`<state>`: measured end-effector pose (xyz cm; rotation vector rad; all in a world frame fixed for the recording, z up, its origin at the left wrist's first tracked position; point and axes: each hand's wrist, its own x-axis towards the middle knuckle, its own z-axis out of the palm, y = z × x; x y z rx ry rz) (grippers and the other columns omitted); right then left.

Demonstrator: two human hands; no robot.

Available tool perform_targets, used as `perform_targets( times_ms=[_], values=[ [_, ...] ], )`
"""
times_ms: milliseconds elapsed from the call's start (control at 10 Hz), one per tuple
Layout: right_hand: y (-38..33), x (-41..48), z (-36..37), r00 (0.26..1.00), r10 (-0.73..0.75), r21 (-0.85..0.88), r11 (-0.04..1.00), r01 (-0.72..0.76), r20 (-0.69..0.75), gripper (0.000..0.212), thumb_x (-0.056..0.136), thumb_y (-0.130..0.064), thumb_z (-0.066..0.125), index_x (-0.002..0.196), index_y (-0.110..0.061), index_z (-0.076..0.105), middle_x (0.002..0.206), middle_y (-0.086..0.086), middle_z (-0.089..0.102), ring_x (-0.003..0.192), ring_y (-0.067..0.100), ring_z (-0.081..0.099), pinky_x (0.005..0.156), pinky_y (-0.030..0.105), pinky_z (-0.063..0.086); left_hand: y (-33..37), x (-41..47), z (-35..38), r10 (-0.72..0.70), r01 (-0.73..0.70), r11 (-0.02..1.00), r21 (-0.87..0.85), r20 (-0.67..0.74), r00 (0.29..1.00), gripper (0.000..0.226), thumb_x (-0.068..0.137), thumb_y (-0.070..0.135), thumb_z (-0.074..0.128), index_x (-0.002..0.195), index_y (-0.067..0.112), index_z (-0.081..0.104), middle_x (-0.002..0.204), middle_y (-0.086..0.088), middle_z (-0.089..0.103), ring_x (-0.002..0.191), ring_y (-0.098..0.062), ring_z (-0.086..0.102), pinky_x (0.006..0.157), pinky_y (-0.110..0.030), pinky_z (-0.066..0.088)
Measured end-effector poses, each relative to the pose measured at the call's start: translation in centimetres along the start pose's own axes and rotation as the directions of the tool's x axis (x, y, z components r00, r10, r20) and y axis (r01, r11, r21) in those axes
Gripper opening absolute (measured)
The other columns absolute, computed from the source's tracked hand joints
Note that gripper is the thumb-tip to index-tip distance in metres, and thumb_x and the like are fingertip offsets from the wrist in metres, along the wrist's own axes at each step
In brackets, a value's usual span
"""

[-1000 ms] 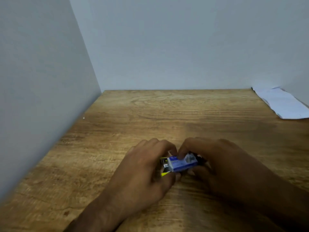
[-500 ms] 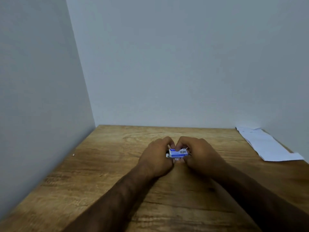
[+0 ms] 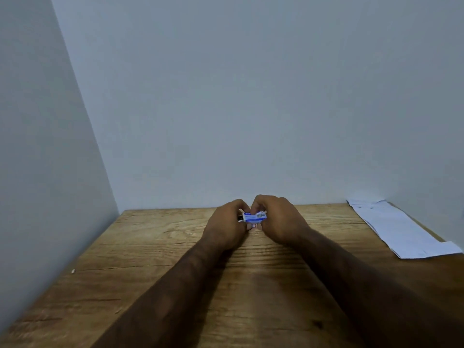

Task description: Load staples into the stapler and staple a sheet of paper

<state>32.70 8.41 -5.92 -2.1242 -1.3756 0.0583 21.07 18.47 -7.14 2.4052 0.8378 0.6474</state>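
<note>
A small blue and white staple box (image 3: 255, 217) is pinched between both hands above the middle of the wooden table (image 3: 150, 259). My left hand (image 3: 227, 226) grips its left end, where a dark and yellow inner part shows. My right hand (image 3: 278, 222) holds the right end with fingers curled over the top. A sheet of white paper (image 3: 399, 229) lies flat at the table's far right, against the wall. No stapler can be made out in view.
Grey walls close the table on the left, back and right. A tiny white speck (image 3: 73, 271) lies near the left edge.
The view has tilted up and pulled back, so the hands and box appear smaller and farther away. Both hands keep hold of the box.
</note>
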Motion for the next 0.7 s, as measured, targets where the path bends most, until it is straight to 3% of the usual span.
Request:
perform_targets(
  times_ms=[100,200,300,400,500,600,700],
  values=[
    [0.9,1.6,0.7,1.0,-0.003,0.011,1.0,0.003,0.01,0.027,0.078,-0.01,0.078,0.095,-0.027,0.065,0.104,-0.001,0.073,0.092,0.017,0.065,0.062,0.02,0.044,-0.7,1.5,0.2,0.004,-0.004,1.0,-0.004,-0.012,1.0,0.028,0.083,0.019,0.079,0.108,0.021,0.068,0.108,0.001,0.074,0.092,-0.016,0.064,0.078,-0.026,0.048],
    [1.6,3.1,1.0,0.999,-0.023,-0.006,1.0,0.023,0.024,0.029,0.078,-0.009,0.076,0.093,-0.029,0.064,0.099,-0.004,0.072,0.088,0.015,0.063,0.064,0.022,0.049,-1.2,2.7,0.3,-0.002,0.002,1.0,-0.003,-0.012,1.0,0.027,0.083,0.02,0.078,0.108,0.023,0.069,0.102,0.004,0.071,0.087,-0.014,0.062,0.074,-0.024,0.046],
    [2.0,3.8,0.7,0.996,-0.082,-0.015,0.996,0.083,0.037,0.024,0.078,-0.01,0.069,0.092,-0.028,0.065,0.096,-0.005,0.071,0.087,0.017,0.062,0.071,0.033,0.054,-1.3,3.0,0.1,0.019,-0.019,0.998,0.068,0.004,1.0,0.029,0.082,0.025,0.076,0.109,0.027,0.067,0.105,0.005,0.073,0.088,-0.015,0.065,0.074,-0.028,0.05],
    [1.6,3.6,-1.0,0.99,-0.121,-0.041,0.991,0.124,0.073,0.032,0.079,-0.018,0.066,0.109,-0.027,0.066,0.112,-0.002,0.067,0.102,0.018,0.062,0.087,0.038,0.052,-0.9,2.9,-1.1,0.063,-0.085,0.972,0.22,0.102,0.993,0.059,0.079,0.041,0.074,0.134,0.03,0.054,0.127,0.002,0.064,0.111,-0.02,0.064,0.091,-0.036,0.054],
    [0.6,3.7,-5.1,0.992,-0.097,-0.181,0.977,0.111,0.084,0.057,0.079,-0.025,0.069,0.134,-0.032,0.054,0.143,-0.007,0.053,0.127,0.017,0.052,0.101,0.038,0.047,0.9,3.3,-4.3,0.101,-0.177,0.908,0.379,0.213,0.972,0.073,0.081,0.053,0.063,0.148,0.036,0.038,0.145,0.008,0.049,0.126,-0.018,0.055,0.102,-0.036,0.048],
    [-1.2,5.6,-11.2,0.991,-0.126,-0.339,0.931,0.133,0.044,0.07,0.084,-0.033,0.068,0.147,-0.037,0.038,0.161,-0.007,0.035,0.146,0.017,0.034,0.111,0.042,0.035,4.8,5.9,-9.5,0.233,-0.267,0.855,0.443,0.131,0.964,0.07,0.086,0.053,0.057,0.149,0.035,0.034,0.148,0.007,0.045,0.127,-0.019,0.052,0.102,-0.037,0.046],
    [-4.6,7.8,-17.8,0.979,-0.191,-0.441,0.886,0.141,-0.071,0.074,0.083,-0.035,0.067,0.15,-0.034,0.037,0.161,-0.004,0.037,0.147,0.018,0.032,0.11,0.042,0.035,10.2,9.0,-15.8,0.346,-0.302,0.786,0.54,0.02,0.938,0.067,0.087,0.049,0.057,0.148,0.028,0.039,0.145,0.0,0.047,0.125,-0.025,0.054,0.1,-0.04,0.047]
  ],
)
